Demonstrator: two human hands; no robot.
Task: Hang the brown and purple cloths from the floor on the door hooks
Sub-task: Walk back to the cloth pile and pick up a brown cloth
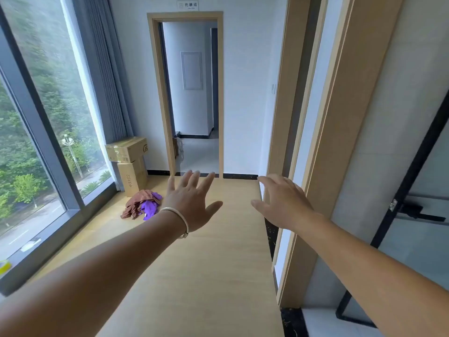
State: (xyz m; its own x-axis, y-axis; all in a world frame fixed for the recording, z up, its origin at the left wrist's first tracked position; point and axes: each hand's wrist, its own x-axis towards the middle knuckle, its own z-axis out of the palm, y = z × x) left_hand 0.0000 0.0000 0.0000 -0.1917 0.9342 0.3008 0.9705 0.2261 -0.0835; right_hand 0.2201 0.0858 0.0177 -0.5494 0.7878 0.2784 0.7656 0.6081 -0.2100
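Cataloguing the head view, the only one we have.

Left hand (192,203): held out in the air, fingers spread and straight, gripping nothing; a bracelet (178,222) sits on the wrist.

Right hand (284,203): held out likewise, fingers loosely extended, holding nothing, close beside the door frame (323,166) on our right.

Brown cloth (139,200) and purple cloth (150,207): one crumpled heap on the floor (218,263), brown to the left and behind, purple tucked against its right side, touching. The heap lies ahead of us and to the left, by the window (48,117), just in front of the boxes (131,164).

Relation for the coming move: the heap sits lower-left of the left hand and well apart from the right, so we judge the left the nearer hand. The heap has no clear long axis.

Door hooks: none that we can make out.
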